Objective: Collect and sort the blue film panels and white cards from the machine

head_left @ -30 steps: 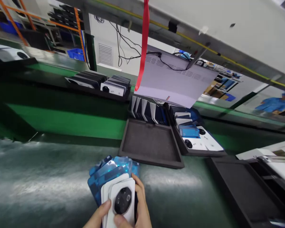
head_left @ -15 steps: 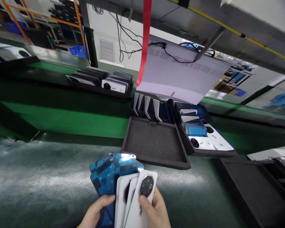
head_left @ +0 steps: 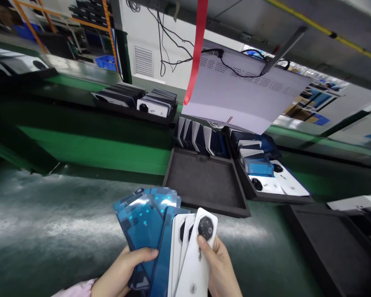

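Blue film-covered phone back panels (head_left: 142,225) are fanned out in my left hand (head_left: 123,266), its thumb pressed on the top one. My right hand (head_left: 218,264) grips several white phone back covers (head_left: 193,264), each with a dark round camera area near the top. Its thumb rests just below the camera area of the front cover. The white covers overlap the blue panels between my hands, so the two groups form one spread stack. Fingers behind the stack are mostly hidden.
An empty-looking dark foam tray (head_left: 207,177) lies ahead, with a row of upright panels (head_left: 200,136) behind it. To its right stands a tray of white and blue covers (head_left: 270,179). Another dark tray (head_left: 330,239) is at the right. A red strap (head_left: 199,45) hangs down.
The white covers and my right hand have shifted right, away from the blue panels, so the stack is spread wider. More of the blue panels and my left hand show. The view has tilted slightly.
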`<state>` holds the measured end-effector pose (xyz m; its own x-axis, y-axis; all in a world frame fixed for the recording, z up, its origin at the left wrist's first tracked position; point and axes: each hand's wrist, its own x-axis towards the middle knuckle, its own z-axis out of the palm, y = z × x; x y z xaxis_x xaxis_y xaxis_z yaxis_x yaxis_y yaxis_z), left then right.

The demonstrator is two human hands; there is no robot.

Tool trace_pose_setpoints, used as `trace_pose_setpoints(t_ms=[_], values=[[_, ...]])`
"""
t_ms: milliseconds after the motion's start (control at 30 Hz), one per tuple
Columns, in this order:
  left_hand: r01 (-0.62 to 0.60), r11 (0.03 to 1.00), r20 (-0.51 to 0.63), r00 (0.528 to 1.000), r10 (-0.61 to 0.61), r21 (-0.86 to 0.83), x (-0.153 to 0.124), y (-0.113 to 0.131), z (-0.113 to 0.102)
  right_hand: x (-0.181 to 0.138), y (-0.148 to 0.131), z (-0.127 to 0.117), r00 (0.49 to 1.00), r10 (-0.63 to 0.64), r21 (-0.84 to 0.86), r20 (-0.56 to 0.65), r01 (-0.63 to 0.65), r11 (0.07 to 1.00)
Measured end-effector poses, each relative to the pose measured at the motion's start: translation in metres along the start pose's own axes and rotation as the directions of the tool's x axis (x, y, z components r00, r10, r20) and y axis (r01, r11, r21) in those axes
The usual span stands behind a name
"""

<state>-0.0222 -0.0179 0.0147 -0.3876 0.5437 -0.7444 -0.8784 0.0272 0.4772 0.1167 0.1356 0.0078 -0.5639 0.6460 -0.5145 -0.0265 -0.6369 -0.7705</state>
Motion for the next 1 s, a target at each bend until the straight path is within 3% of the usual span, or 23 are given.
trace_pose_setpoints(t_ms=[200,333,433,533,667,767,867,1000], values=[[-0.064,0.997,-0.013,0.998,0.065,0.037,0.001,-0.008,0.0,0.002,0.005,0.001,0.998,-0.047,-0.07,-0.045,0.044,0.997],[-0.101,0.993,-0.06,0.993,0.104,0.054,0.001,-0.01,-0.001,0.006,-0.006,-0.012,0.99,-0.099,-0.16,-0.097,0.083,0.984],[-0.12,0.991,-0.098,0.987,0.125,0.05,0.003,-0.01,-0.002,0.004,-0.025,-0.027,0.968,-0.161,-0.299,-0.194,0.098,0.949],[-0.173,0.982,-0.139,0.973,0.182,0.079,0.007,-0.014,-0.001,-0.005,-0.039,-0.03,0.936,-0.274,-0.52,-0.22,0.124,0.845],[-0.257,0.948,-0.193,0.937,0.293,0.189,0.008,-0.024,0.001,-0.013,-0.037,-0.009,0.876,-0.479,-0.754,-0.058,0.276,0.596],[-0.315,0.91,-0.211,0.903,0.375,0.268,0.003,-0.028,0.004,-0.009,-0.023,0.012,0.869,-0.491,-0.807,0.068,0.337,0.485],[-0.33,0.892,-0.2,0.895,0.4,0.309,-0.001,-0.028,0.009,-0.008,-0.008,0.028,0.895,-0.407,-0.806,0.182,0.373,0.459],[-0.335,0.887,-0.192,0.893,0.407,0.317,-0.004,-0.024,0.015,-0.017,0.002,0.039,0.916,-0.315,-0.775,0.247,0.382,0.503]])
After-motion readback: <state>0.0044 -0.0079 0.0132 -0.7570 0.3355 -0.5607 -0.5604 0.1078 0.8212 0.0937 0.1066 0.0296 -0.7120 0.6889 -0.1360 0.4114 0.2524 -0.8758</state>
